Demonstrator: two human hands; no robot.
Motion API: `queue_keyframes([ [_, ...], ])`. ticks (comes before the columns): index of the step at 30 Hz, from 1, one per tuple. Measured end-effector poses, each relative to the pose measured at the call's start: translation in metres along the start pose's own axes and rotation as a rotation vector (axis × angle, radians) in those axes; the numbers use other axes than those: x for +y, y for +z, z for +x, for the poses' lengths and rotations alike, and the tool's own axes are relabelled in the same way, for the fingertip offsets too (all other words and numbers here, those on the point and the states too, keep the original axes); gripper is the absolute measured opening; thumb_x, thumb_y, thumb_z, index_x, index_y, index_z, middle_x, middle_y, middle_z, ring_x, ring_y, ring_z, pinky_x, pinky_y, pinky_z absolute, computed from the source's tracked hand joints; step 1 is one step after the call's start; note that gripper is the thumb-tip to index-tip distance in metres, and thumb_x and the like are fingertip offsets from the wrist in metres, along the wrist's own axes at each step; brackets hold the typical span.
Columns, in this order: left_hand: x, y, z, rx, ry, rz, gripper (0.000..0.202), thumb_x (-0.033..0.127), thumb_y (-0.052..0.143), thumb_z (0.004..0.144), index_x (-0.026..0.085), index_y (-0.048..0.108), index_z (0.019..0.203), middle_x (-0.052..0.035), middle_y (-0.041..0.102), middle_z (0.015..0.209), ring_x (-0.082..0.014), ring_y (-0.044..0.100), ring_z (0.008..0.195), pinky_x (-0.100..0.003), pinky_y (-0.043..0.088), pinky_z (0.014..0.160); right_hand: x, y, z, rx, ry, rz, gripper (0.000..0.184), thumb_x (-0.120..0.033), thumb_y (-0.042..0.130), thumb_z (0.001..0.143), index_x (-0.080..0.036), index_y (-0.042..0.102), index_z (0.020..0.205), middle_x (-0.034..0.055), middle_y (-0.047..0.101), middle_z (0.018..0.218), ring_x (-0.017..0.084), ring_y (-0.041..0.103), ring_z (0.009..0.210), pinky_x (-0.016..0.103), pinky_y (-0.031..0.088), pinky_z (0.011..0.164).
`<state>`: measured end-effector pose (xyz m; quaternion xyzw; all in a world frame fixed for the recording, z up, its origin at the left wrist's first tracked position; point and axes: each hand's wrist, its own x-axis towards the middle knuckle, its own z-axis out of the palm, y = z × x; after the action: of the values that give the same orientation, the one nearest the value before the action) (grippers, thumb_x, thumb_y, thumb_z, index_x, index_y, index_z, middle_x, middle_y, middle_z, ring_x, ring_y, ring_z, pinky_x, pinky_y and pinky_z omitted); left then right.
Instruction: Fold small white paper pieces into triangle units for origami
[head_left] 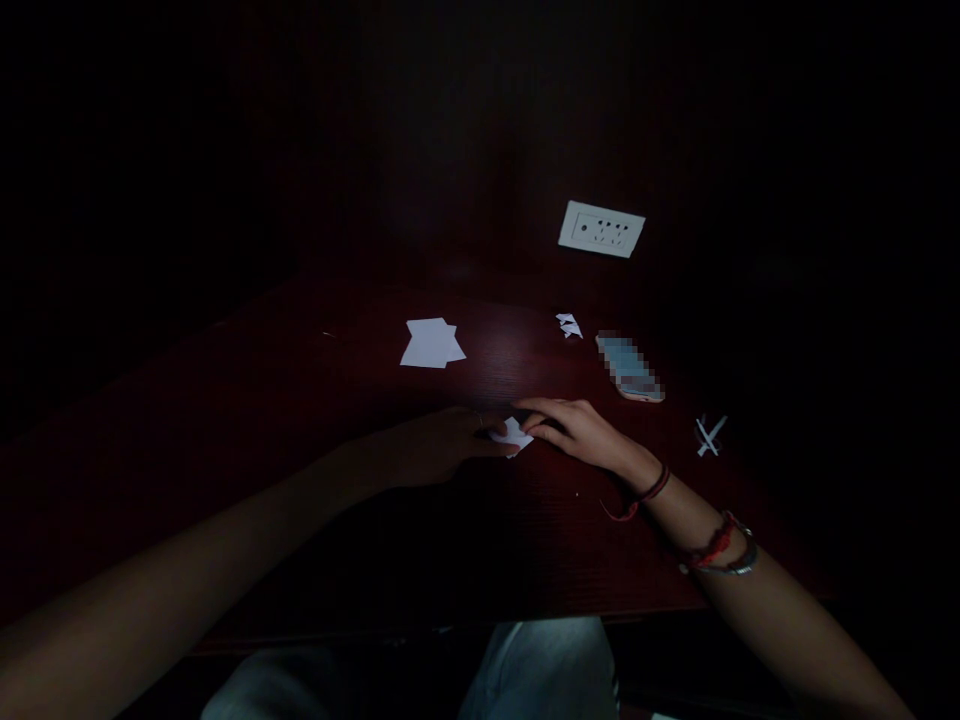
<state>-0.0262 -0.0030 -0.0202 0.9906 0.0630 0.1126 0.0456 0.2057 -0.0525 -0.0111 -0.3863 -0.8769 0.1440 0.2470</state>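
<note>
Nearest the camera, pale grey trousers (540, 665) are seen under the near edge of a dark red-brown wooden table (315, 400), which is lit only dimly. Two bare forearms are stretched over this edge and are brought together near the table's middle. The right wrist is ringed by a thin red thread band (651, 490), and, lower on the forearm, by a red cord and metal bracelet (726, 548). Between the two hands a small white folded piece of paper (513, 436) is kept flat on the wood. Its left edge appears to be pinched by the curled fingertips of the left hand (439, 447), though the grip is blurred by the gloom. The right hand (579, 430) is laid palm down, its fingers straight and pressed together, their tips touching the paper's right edge. The paper thus lies right of the left fingers and left of the right ones, about equally near both; its longer side seems to run from hand to hand. To the right, well apart, two crossed white paper strips (709, 436) are seen. Farther back lie a slim pale smartphone (630, 367), a tiny crumpled white scrap (568, 325) and a larger white folded sheet (431, 343). Farthest off, a white rectangular wall socket (601, 229) is set in the dark wall.
</note>
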Motion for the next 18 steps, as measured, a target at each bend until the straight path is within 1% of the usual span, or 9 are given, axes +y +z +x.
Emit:
queue_keyframes([
  [4, 0.003, -0.003, -0.001, -0.011, -0.008, -0.005, 0.066, -0.005, 0.039, 0.068, 0.031, 0.037, 0.123, -0.0002, 0.037, 0.129, -0.0182, 0.041, 0.109, -0.032, 0.033, 0.090, -0.001, 0.002, 0.001, 0.053, 0.040, 0.013, 0.034, -0.023, 0.042, 0.083, -0.017, 0.042, 0.117, 0.0023, 0.062, 0.085, 0.011, 0.058, 0.077, 0.025, 0.045, 0.074],
  [10, 0.005, -0.004, 0.000, -0.058, -0.040, 0.030, 0.066, -0.004, 0.041, 0.067, 0.030, 0.038, 0.123, -0.0009, 0.037, 0.130, -0.0190, 0.043, 0.107, -0.034, 0.034, 0.090, -0.001, 0.008, 0.005, 0.099, 0.109, 0.063, 0.037, -0.015, 0.044, 0.079, -0.017, 0.039, 0.115, 0.0003, 0.060, 0.079, 0.009, 0.056, 0.069, 0.023, 0.045, 0.069],
  [14, 0.008, -0.005, 0.000, -0.095, -0.055, 0.019, 0.064, -0.004, 0.041, 0.068, 0.027, 0.038, 0.123, -0.0038, 0.037, 0.130, -0.0202, 0.039, 0.112, -0.034, 0.034, 0.091, -0.001, 0.013, 0.010, 0.132, 0.150, 0.041, 0.034, -0.014, 0.043, 0.077, -0.017, 0.041, 0.112, -0.0005, 0.059, 0.074, 0.009, 0.055, 0.066, 0.022, 0.044, 0.066],
  [18, 0.009, -0.006, 0.002, -0.105, -0.058, -0.001, 0.063, -0.005, 0.041, 0.067, 0.025, 0.039, 0.123, -0.0053, 0.037, 0.129, -0.0206, 0.036, 0.116, -0.034, 0.033, 0.094, -0.003, 0.016, 0.012, 0.163, 0.150, 0.016, 0.033, -0.012, 0.041, 0.077, -0.015, 0.042, 0.109, -0.0002, 0.059, 0.074, 0.009, 0.056, 0.066, 0.021, 0.043, 0.066],
])
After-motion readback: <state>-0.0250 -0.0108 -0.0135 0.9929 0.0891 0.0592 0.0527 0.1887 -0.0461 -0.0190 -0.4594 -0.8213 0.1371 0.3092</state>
